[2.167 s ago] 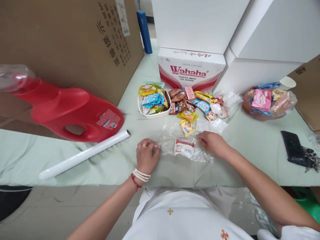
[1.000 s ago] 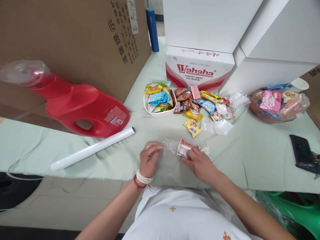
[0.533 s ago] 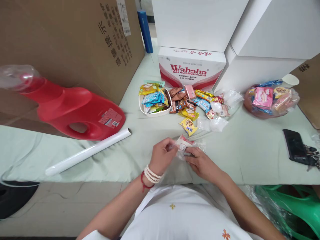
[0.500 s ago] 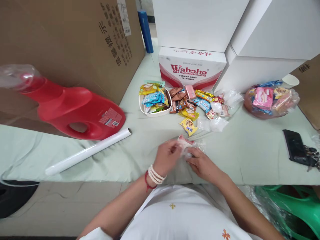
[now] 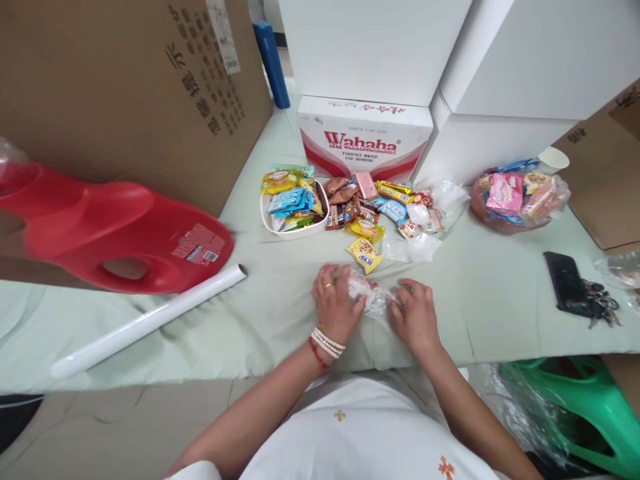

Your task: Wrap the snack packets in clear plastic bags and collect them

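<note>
Between my hands, close above the green-covered table, is a crinkled clear plastic bag point(image 5: 374, 300) with something reddish inside that I cannot make out. My left hand point(image 5: 336, 300), with a ring and bead bracelets, curls over the bag's left end. At the other end, my right hand point(image 5: 416, 317) has its thumb and bent fingers on the plastic. Just beyond lies a yellow snack packet point(image 5: 365, 255), apart from both hands. Behind it spreads a pile of wrapped snacks point(image 5: 367, 208), next to a white bowl point(image 5: 295, 233) filled with more packets.
A red jug point(image 5: 125, 230) and a white roll point(image 5: 150, 320) lie on the left. Crumpled clear bags point(image 5: 413, 248) rest by the pile. Rightward are a bowl of snacks point(image 5: 493, 220), a black phone point(image 5: 567, 283) and keys point(image 5: 603, 300). Boxes point(image 5: 367, 143) stand along the back.
My hands have moved apart, from close together to opposite ends of the plastic bag. The bag now lies flatter and wider between them. The view has shifted a little.
</note>
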